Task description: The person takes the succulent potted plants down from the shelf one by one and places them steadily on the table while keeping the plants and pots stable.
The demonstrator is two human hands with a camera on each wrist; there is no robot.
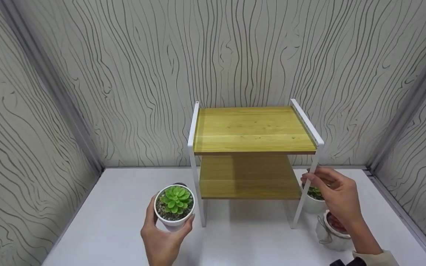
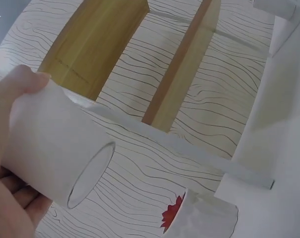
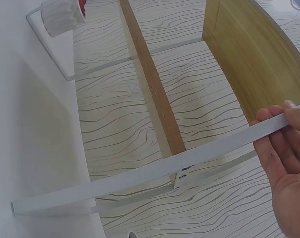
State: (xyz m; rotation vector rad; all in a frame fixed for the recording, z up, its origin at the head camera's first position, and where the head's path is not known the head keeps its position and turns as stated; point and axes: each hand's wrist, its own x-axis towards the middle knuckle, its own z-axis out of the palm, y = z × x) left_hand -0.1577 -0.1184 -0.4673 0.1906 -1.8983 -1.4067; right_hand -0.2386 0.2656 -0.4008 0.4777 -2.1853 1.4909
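Observation:
My left hand (image 1: pixel 163 238) holds a small white pot (image 1: pixel 174 224) with a green succulent (image 1: pixel 176 200), thumb on one side and fingers on the other. It is lifted in front of the left side of a two-tier shelf (image 1: pixel 253 129) with wooden boards and a white frame. In the left wrist view, the pot's smooth side and base (image 2: pixel 92 173) face the camera. My right hand (image 1: pixel 340 199) pinches the shelf's right front leg (image 1: pixel 298 214) below the top board. In the right wrist view, thumb and fingers (image 3: pixel 271 153) lie on either side of that white bar (image 3: pixel 140 178).
Right of the shelf stand a white pot with a green plant (image 1: pixel 313 204), partly behind my hand, and a whitish pot tied with string (image 1: pixel 333 238), holding something red. A ribbed white pot with a red plant (image 2: pixel 204 215) stands by the shelf's left side. Wood-patterned panels (image 1: pixel 235 55) enclose the white table (image 1: pixel 117 221).

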